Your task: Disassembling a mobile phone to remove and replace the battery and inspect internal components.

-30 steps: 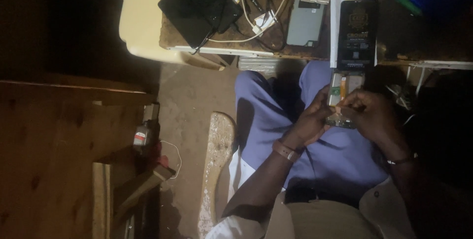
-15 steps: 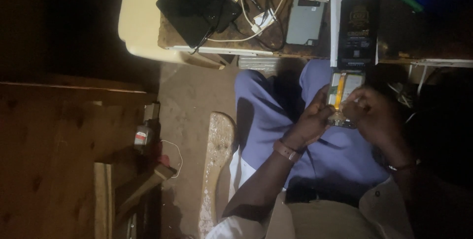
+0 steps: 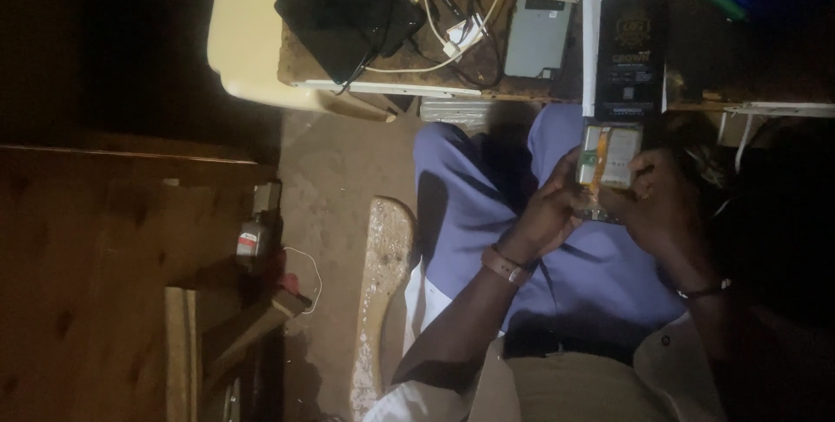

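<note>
Left hand [image 3: 546, 213]: we see it curled around the left edge of an opened phone with its pale silver-and-yellow insides showing [image 3: 606, 161].
Right hand [image 3: 654, 204]: closed on the phone's right edge.
Phone's place: held over our lap, in blue trousers [image 3: 487, 204], just below the tabletop [image 3: 696, 83].
On the tabletop: a black rectangular phone box [image 3: 631, 55], a grey phone back panel [image 3: 537, 35], tangled white cables [image 3: 452, 35], a black flat case [image 3: 348, 9].

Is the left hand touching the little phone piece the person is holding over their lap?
Touching. In the head view, the left hand wraps its fingers against the side of the opened phone, with no gap showing; the right hand grips the other side.
</note>
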